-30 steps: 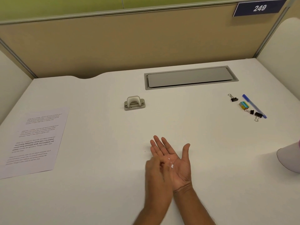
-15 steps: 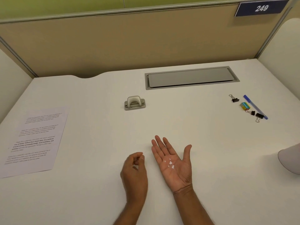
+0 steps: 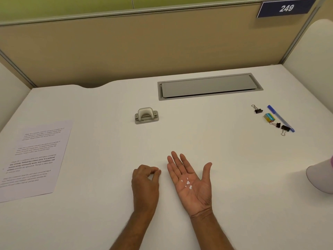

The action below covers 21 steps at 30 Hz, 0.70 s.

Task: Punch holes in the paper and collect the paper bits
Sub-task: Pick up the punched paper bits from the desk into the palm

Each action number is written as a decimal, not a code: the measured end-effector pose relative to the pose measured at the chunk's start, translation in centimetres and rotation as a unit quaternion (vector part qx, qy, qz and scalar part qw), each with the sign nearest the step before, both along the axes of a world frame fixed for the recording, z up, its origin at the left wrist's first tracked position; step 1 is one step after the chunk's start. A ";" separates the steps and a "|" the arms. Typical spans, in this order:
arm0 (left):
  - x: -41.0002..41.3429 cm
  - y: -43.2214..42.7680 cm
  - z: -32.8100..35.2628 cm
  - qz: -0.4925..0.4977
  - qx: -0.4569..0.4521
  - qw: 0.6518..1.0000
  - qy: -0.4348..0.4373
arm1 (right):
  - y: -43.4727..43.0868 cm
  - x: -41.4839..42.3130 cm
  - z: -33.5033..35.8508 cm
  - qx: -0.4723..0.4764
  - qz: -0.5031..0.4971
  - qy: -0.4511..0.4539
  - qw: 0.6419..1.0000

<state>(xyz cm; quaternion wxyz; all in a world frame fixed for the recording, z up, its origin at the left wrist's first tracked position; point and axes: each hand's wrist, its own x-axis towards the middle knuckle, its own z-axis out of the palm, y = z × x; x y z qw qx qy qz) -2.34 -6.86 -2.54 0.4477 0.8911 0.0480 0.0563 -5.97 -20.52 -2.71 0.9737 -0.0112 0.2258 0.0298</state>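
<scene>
My right hand [image 3: 191,183] lies palm up on the white desk [image 3: 234,159], fingers straight and spread. Several small white paper bits [image 3: 187,183] rest in its palm. My left hand [image 3: 146,181] sits just to its left, knuckles up, with curled fingers and its thumb and fingertips brought together close to the desk; no bit shows between them. The grey hole punch [image 3: 146,115] stands farther back in the middle of the desk, away from both hands. The printed sheet of paper [image 3: 34,159] lies flat at the left edge.
At the back right lie three black binder clips [image 3: 258,110], a small yellow box [image 3: 269,117] and a blue pen [image 3: 280,117]. A grey cable hatch [image 3: 209,86] is set into the desk's rear. A pale rounded object [image 3: 320,177] juts in at the right edge.
My left hand has left the right palm, moved left, then come back down beside the right fingers with its fingertips pinched together. The right hand has stayed palm up with the bits.
</scene>
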 end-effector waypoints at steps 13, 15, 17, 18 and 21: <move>-0.2 -1.2 -1.5 0.001 0.169 0.985 -0.037 | 0.2 0.0 0.4 -0.011 0.006 0.014 1.000; -0.2 -1.0 -1.5 0.002 0.163 0.986 -0.029 | 0.2 0.1 0.4 -0.008 0.004 0.015 1.000; -0.4 -0.5 -1.3 0.001 0.117 0.993 -0.005 | 0.2 0.1 0.4 -0.014 0.003 0.017 1.000; -0.7 -0.2 -1.0 0.002 0.082 0.997 0.002 | 0.2 0.1 0.3 -0.019 0.003 0.017 1.000; -3.1 -0.3 1.1 -0.003 -0.023 1.000 -0.005 | 0.2 0.2 0.2 -0.026 0.006 0.015 1.000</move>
